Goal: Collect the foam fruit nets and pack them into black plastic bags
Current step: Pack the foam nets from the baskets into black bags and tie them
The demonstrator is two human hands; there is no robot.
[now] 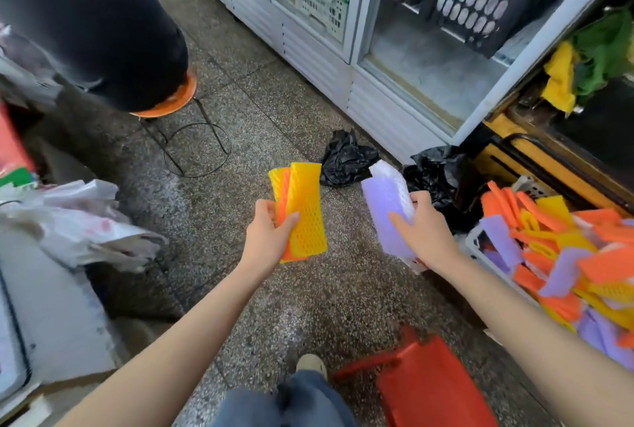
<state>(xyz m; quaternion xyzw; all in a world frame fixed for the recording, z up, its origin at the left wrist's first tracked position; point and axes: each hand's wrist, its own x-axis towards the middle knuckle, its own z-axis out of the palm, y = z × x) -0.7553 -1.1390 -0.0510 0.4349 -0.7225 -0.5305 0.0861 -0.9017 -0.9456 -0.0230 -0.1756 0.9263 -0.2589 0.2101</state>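
We record the left hand [266,234] raised over the speckled floor [240,111], its fingers and thumb curled round a small stack of yellow and orange nets [305,207], which stands roughly upright and fans apart slightly at the top. The right hand [423,231] is level with it and well apart from it, gripping a stack of purple and white nets [384,200] with the thumb across the front face and the fingers behind; this stack leans to the left at its upper end. We find the bulk of the foam nets in a loose pile [566,255] of orange, yellow and purple pieces at the right, heaped in a pale crate [475,241] whose rim shows just beside the right wrist. One crumpled black bag [346,162] lies on the floor beyond and between the two hands. A second black bag [435,176] sits just behind the purple stack, near the foot of a glass-door cooler [343,49]; we cannot tell whether either bag holds any nets. A red bag [435,385] rests on the floor below the right forearm, beside a shoe [310,363]. At the upper left we note a person in dark clothing [85,14] seated on an orange stool [171,100], and white plastic bags [85,217] heaped at the left edge.
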